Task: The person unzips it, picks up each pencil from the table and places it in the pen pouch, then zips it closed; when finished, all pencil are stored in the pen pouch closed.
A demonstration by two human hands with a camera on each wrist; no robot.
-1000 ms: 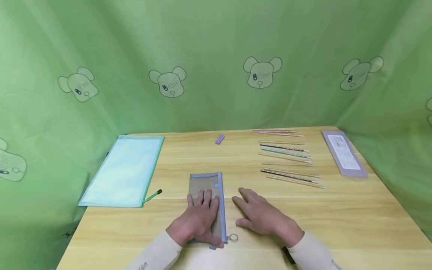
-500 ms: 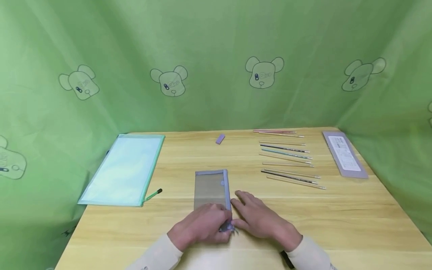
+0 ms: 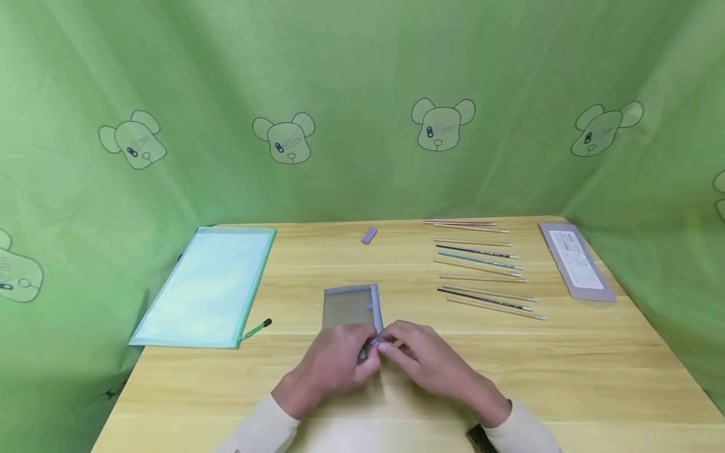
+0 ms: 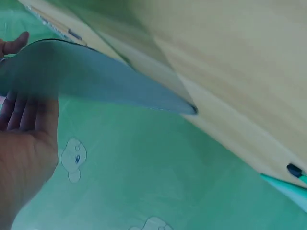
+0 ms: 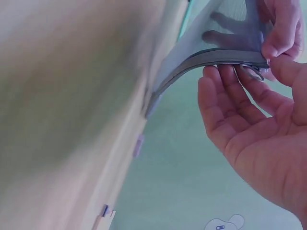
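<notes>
A grey-blue mesh zipper pouch (image 3: 348, 308) lies at the middle front of the table, its near end lifted off the wood. My left hand (image 3: 334, 358) grips that near end with curled fingers. At the zipper corner my right hand (image 3: 433, 362) meets it, thumb and fingers pinching the zipper end. In the right wrist view the zipper edge (image 5: 211, 58) bends upward toward both hands, and a ring pull (image 5: 254, 73) hangs at the right fingers. The left wrist view has the raised mesh (image 4: 96, 76) covering part of the left hand (image 4: 29, 153).
At left lies a light-blue zip folder (image 3: 206, 289) with a green pull cord (image 3: 257, 328). Several pencils (image 3: 480, 260) are laid out at right, beside a flat lilac labelled packet (image 3: 578, 264). A purple eraser (image 3: 369, 235) sits at the back. A green curtain surrounds the table.
The left hand went from lying flat on the pouch to gripping its near end, which rose. The right hand moved left from the bare table and took the zipper corner.
</notes>
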